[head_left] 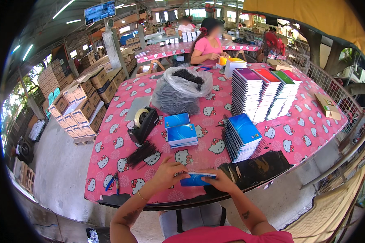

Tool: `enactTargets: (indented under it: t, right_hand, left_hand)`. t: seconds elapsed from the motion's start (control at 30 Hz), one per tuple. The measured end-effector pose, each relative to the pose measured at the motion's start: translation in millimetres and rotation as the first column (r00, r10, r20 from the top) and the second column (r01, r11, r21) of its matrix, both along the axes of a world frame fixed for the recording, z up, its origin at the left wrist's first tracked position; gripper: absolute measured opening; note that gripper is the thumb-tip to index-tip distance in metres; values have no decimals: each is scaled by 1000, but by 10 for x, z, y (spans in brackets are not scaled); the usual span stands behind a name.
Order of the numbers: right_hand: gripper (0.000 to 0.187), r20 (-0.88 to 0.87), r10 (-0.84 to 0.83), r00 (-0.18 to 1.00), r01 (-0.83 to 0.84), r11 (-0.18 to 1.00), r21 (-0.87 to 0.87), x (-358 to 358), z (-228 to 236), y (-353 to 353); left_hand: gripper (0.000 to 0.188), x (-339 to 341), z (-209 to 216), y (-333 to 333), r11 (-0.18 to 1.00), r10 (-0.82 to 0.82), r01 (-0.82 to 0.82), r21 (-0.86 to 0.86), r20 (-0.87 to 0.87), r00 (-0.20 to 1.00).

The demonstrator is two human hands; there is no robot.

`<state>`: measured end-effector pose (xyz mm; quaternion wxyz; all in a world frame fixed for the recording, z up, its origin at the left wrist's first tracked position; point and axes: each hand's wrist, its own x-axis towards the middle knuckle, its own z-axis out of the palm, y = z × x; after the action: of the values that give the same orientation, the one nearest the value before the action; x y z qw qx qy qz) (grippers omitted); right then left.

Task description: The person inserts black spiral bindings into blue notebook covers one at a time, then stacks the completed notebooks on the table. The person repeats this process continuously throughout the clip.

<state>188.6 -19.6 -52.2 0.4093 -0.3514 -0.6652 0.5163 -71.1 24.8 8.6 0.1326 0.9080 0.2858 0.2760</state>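
At the near edge of the table, a small blue notebook point(196, 179) is tilted between my hands. My right hand point(222, 180) grips its right end, thumb along the upper edge. With fingers pinched together, my left hand point(170, 174) is at the notebook's left end; any wire between those fingertips is too small to make out. Just beyond lie two short stacks of blue notebooks point(182, 135). A taller stack of blue spiral notebooks point(244, 131) stands to the right. Loose black spiral wires point(142, 154) lie to the left, near blue-handled pliers point(111, 182).
A black tape dispenser point(144, 125) and a clear bag of black spirals point(180, 95) stand farther back. Tall stacks of coloured spiral notebooks point(247, 91) rise at the back right. A co-worker point(207, 46) in pink sits across the table. A black mat point(257, 168) lies near my right arm.
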Motion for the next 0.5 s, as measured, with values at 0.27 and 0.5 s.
enactTargets:
  t: [0.27,0.5]
  right_hand:
    - [38,-190,-165,968,127,973,-195,-127,59,-106]
    - [38,-139,-135,981,110,979,-174,-252,71,-111]
  left_hand:
    - [67,280,-320,-566,896,385,-281,344,-284,878]
    - [81,305,-41,-256,807,539,-416,419,-237,808]
